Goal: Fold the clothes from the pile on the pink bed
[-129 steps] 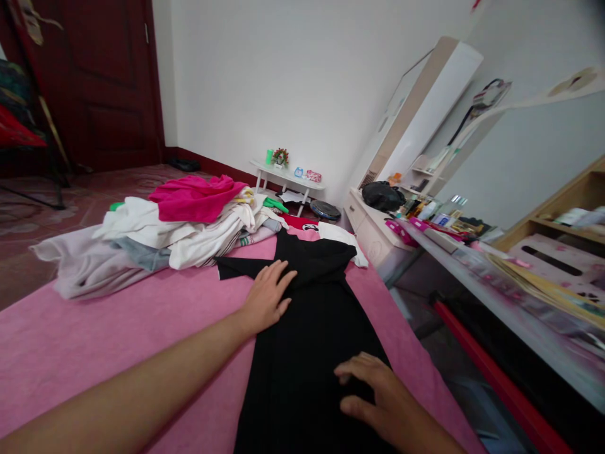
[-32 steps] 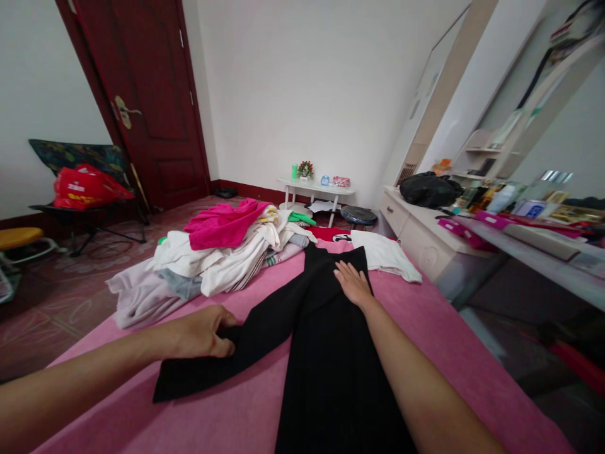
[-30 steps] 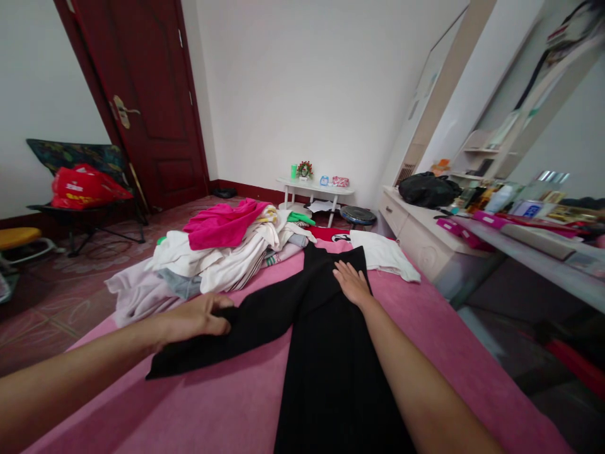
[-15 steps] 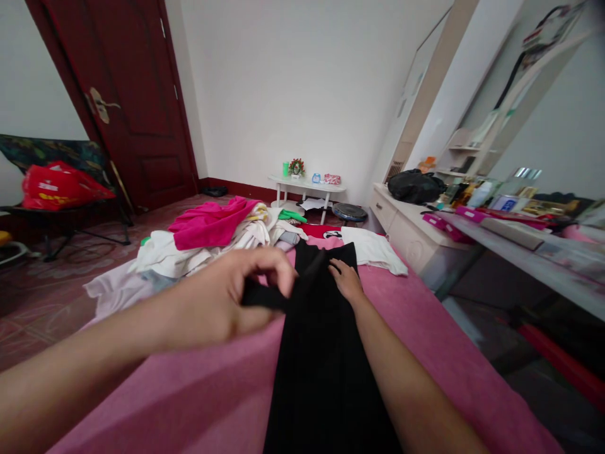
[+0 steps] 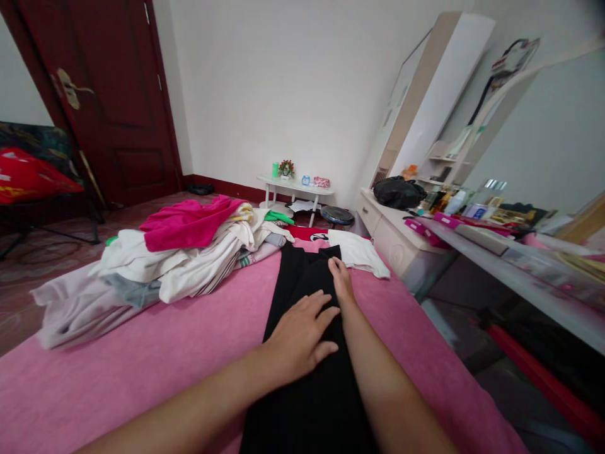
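Black trousers (image 5: 302,403) lie lengthwise on the pink bed cover (image 5: 208,353), their upper end away from me. My left hand (image 5: 302,334) rests palm down across the middle of the fabric, its fingers spread and gripping nothing. Farther up, my right hand (image 5: 341,280) lies on the right edge close to the top, with its fingers stretched out against the cloth; its thumb is hard to see. Just past that hand is a folded white garment (image 5: 359,252), and beside it red cloth (image 5: 302,234).
Left of the trousers lies a heap of loose clothes (image 5: 184,271) with a bright pink garment (image 5: 189,221) on top. On the right stands a dressing table (image 5: 401,230) with bottles (image 5: 454,202) and a black bag (image 5: 398,190). A small white table (image 5: 293,185) stands by the far wall.
My left hand has let go of the pinched black cloth and come down flat onto the trousers. The lifted fold now lies down. My right hand stays near the upper edge. The view has shifted.
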Demonstrator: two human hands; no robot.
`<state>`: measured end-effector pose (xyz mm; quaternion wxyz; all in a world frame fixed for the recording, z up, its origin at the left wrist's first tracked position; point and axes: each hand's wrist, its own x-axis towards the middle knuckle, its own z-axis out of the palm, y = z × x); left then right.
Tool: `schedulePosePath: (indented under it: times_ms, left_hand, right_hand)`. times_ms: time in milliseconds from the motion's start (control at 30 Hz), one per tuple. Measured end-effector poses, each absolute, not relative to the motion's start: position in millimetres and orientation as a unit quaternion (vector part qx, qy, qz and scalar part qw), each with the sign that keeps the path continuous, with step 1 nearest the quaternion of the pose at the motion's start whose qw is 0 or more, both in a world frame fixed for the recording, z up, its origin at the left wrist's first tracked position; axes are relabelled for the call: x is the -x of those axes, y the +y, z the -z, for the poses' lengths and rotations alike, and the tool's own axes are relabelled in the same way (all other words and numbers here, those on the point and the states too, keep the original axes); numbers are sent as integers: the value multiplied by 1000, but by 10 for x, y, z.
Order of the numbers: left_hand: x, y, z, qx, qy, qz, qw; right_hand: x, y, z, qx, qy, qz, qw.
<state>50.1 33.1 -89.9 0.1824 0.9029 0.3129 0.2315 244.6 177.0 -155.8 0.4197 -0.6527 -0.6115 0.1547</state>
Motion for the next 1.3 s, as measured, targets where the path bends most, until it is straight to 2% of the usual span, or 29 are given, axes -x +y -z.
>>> schedulePosePath:
  times_ms: [100,200,367,500,667,900,1000,1167,1300]
  left_hand:
    - [-512,455,1216,-921,323,-187,116]
    - [-522,453,1387,-924,326,-177,94]
    - [-539,429,1375,-919,340,-184,81]
    - [-550,471,1390,-918,348,-176,72]
    - [-541,492,1425,-922,341,-171,69]
    - [-499,429,1379,-940,271,-186,87]
    - [-507,358,1301,-953,190,-197,129]
    - [-607,174,1178,-967,44,-179,178]
    - [-675,85,1158,-952,0,-183,245]
  right_hand:
    - [-2418,1830,1518,645,-612,-157,430]
    - [-2384,2002,1362,636,-644,-161,394]
    - [-2327,2340,1139,641,-669,-167,336]
    - [-2329,2395,1322,645,-687,-124,309]
    - [-2358,2214,1489,646,-711,-99,258]
    - [-2411,1356,1426,612,-754,-167,172]
    - [-2475,820,1424,596,-754,-200,191]
    - [-2651,-9,1367,544,-724,-303,296]
    - [-2686,-554,1229,560,-701,-297,327]
